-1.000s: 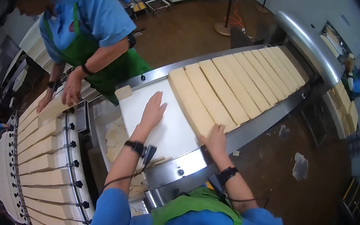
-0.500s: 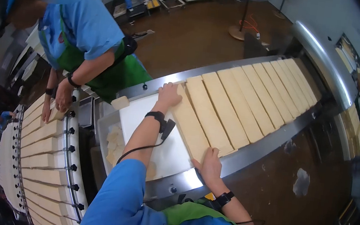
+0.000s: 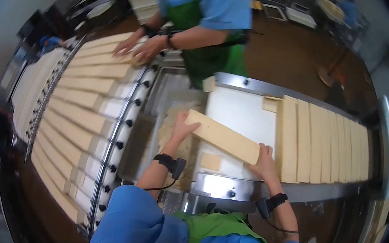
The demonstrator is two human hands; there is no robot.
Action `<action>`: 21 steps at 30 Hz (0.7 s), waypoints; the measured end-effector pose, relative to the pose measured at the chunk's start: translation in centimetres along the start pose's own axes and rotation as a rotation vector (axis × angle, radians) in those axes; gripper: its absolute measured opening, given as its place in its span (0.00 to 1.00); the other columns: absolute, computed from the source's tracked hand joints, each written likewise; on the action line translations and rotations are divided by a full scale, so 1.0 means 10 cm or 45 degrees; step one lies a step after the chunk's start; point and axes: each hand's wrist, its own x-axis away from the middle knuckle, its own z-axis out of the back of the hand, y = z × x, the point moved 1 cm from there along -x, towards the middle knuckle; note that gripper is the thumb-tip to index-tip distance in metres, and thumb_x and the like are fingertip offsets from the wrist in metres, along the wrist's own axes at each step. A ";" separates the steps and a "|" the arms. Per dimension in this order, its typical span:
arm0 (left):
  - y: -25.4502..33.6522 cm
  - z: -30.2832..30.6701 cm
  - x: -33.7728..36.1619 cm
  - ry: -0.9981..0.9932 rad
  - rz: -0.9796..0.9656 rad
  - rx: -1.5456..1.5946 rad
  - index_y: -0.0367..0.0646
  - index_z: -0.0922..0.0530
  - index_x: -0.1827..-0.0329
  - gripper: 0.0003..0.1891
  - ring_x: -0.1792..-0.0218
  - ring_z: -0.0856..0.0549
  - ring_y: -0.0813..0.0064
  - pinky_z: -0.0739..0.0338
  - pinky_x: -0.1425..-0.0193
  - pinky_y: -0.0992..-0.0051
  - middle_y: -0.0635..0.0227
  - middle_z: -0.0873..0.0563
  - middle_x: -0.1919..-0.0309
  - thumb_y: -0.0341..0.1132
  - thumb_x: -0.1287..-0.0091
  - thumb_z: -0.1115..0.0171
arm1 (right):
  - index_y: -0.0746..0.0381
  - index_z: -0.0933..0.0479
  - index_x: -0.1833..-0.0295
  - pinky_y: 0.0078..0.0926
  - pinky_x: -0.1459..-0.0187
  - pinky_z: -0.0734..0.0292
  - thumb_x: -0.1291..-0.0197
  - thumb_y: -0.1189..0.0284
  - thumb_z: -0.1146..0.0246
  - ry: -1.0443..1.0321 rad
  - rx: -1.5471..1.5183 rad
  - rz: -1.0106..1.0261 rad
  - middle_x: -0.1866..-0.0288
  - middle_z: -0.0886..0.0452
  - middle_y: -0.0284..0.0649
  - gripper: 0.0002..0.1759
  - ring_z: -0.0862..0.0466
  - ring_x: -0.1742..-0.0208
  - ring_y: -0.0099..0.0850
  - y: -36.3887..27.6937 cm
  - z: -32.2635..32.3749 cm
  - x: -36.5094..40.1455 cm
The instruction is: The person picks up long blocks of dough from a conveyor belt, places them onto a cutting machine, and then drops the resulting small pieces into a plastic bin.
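Long pale-yellow rectangular slab (image 3: 223, 137) slants across the frame's centre, its ends gripped by the fingers of your bare left hand (image 3: 184, 128) and right hand (image 3: 263, 163), undersides hard to see; likely the carrying step, next needing level support.

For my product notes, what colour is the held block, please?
The block is pale yellow, clearest in the head view.
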 end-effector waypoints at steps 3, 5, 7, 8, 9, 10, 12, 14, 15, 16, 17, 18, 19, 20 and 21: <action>0.23 0.69 0.38 0.287 -0.120 0.273 0.39 0.35 0.56 0.24 0.60 0.23 0.73 0.28 0.55 0.75 0.62 0.23 0.61 0.30 0.52 0.31 | 0.61 0.40 0.41 0.39 0.48 0.29 0.71 0.67 0.29 0.129 0.027 0.321 0.45 0.38 0.52 0.45 0.30 0.46 0.50 -0.59 -0.14 -0.07; 0.44 1.31 0.70 0.499 -0.225 0.261 0.39 0.35 0.57 0.23 0.60 0.23 0.74 0.28 0.56 0.75 0.62 0.23 0.62 0.30 0.51 0.31 | 0.61 0.39 0.41 0.38 0.47 0.30 0.72 0.68 0.28 0.084 -0.036 0.467 0.45 0.38 0.51 0.45 0.31 0.46 0.49 -1.11 -0.24 0.02; 0.81 1.98 1.18 0.790 -0.211 -0.139 0.39 0.34 0.56 0.21 0.61 0.23 0.76 0.28 0.57 0.76 0.64 0.22 0.63 0.30 0.49 0.32 | 0.62 0.39 0.42 0.36 0.46 0.31 0.73 0.68 0.27 -0.091 -0.167 0.547 0.45 0.37 0.49 0.46 0.32 0.45 0.47 -1.70 -0.33 0.21; 0.92 2.31 1.43 0.897 -0.247 -0.219 0.38 0.32 0.57 0.18 0.62 0.23 0.77 0.28 0.58 0.77 0.65 0.22 0.64 0.31 0.46 0.34 | 0.63 0.36 0.43 0.33 0.45 0.32 0.73 0.67 0.26 -0.268 -0.374 0.590 0.46 0.36 0.47 0.45 0.31 0.45 0.43 -1.94 -0.42 0.33; 0.95 2.68 1.70 1.002 -0.281 -0.300 0.38 0.30 0.57 0.15 0.63 0.23 0.79 0.28 0.59 0.78 0.66 0.21 0.65 0.31 0.44 0.36 | 0.64 0.33 0.45 0.33 0.46 0.31 0.70 0.65 0.26 -0.376 -0.446 0.752 0.49 0.34 0.46 0.41 0.31 0.46 0.43 -2.13 -0.58 0.43; 0.84 3.10 1.96 1.068 -0.199 -0.284 0.37 0.27 0.57 0.12 0.65 0.23 0.80 0.28 0.60 0.79 0.68 0.21 0.67 0.33 0.41 0.39 | 0.64 0.32 0.46 0.32 0.49 0.30 0.68 0.65 0.27 -0.481 -0.470 0.812 0.51 0.32 0.45 0.39 0.29 0.48 0.40 -2.27 -0.79 0.55; 0.64 3.78 2.47 1.145 -0.148 -0.162 0.36 0.24 0.58 0.12 0.67 0.24 0.83 0.28 0.62 0.80 0.69 0.20 0.71 0.37 0.36 0.44 | 0.64 0.30 0.49 0.27 0.54 0.27 0.62 0.68 0.28 -0.873 -0.640 0.659 0.51 0.31 0.41 0.32 0.26 0.53 0.32 -2.59 -1.15 0.91; 0.47 4.24 2.95 1.121 -0.029 -0.078 0.36 0.23 0.58 0.14 0.68 0.23 0.84 0.28 0.62 0.81 0.70 0.20 0.73 0.39 0.35 0.46 | 0.64 0.29 0.51 0.21 0.59 0.24 0.55 0.74 0.31 -1.331 -0.910 0.264 0.52 0.31 0.36 0.24 0.24 0.58 0.26 -2.88 -1.45 1.33; 0.33 4.45 3.17 1.080 0.113 -0.092 0.35 0.23 0.57 0.15 0.68 0.23 0.83 0.28 0.62 0.80 0.70 0.19 0.73 0.40 0.35 0.47 | 0.64 0.30 0.52 0.19 0.62 0.22 0.53 0.77 0.33 -1.498 -1.041 0.091 0.53 0.31 0.34 0.21 0.23 0.61 0.24 -3.00 -1.58 1.53; 0.19 4.59 3.33 1.035 0.256 -0.101 0.35 0.23 0.57 0.15 0.67 0.23 0.83 0.28 0.62 0.80 0.69 0.19 0.73 0.40 0.34 0.47 | 0.64 0.30 0.52 0.20 0.62 0.21 0.52 0.77 0.33 -1.594 -1.080 -0.006 0.54 0.32 0.34 0.21 0.23 0.59 0.24 -3.11 -1.66 1.69; 0.03 4.66 3.45 0.961 0.296 -0.249 0.35 0.23 0.57 0.16 0.67 0.22 0.80 0.28 0.61 0.78 0.67 0.18 0.72 0.41 0.34 0.48 | 0.65 0.30 0.52 0.21 0.62 0.20 0.52 0.78 0.34 -1.687 -1.113 -0.108 0.55 0.33 0.34 0.20 0.24 0.58 0.25 -3.21 -1.71 1.84; -0.06 4.69 3.55 0.882 0.337 -0.393 0.34 0.23 0.58 0.17 0.68 0.21 0.77 0.27 0.60 0.76 0.65 0.18 0.71 0.41 0.34 0.48 | 0.65 0.30 0.51 0.22 0.62 0.19 0.52 0.78 0.34 -1.776 -1.142 -0.215 0.56 0.33 0.35 0.20 0.24 0.57 0.26 -3.28 -1.75 1.96; -0.14 4.73 3.64 0.796 0.383 -0.536 0.34 0.23 0.58 0.17 0.68 0.20 0.73 0.27 0.60 0.74 0.63 0.17 0.70 0.42 0.34 0.49 | 0.66 0.31 0.51 0.23 0.61 0.19 0.51 0.78 0.35 -1.822 -1.132 -0.222 0.56 0.34 0.34 0.21 0.24 0.57 0.27 -3.35 -1.79 2.05; -0.22 4.78 3.68 0.670 0.431 -0.686 0.34 0.23 0.58 0.18 0.67 0.20 0.68 0.27 0.58 0.71 0.60 0.17 0.70 0.43 0.35 0.49 | 0.66 0.32 0.50 0.24 0.60 0.18 0.51 0.79 0.35 -1.865 -1.123 -0.229 0.56 0.34 0.34 0.21 0.24 0.56 0.27 -3.41 -1.81 2.11; -0.10 4.78 3.63 0.536 0.471 -0.836 0.34 0.23 0.59 0.18 0.66 0.20 0.63 0.27 0.57 0.68 0.58 0.17 0.69 0.43 0.35 0.49 | 0.67 0.33 0.50 0.25 0.58 0.18 0.50 0.79 0.36 -1.903 -1.119 -0.234 0.57 0.35 0.34 0.21 0.24 0.56 0.27 -3.48 -1.83 2.16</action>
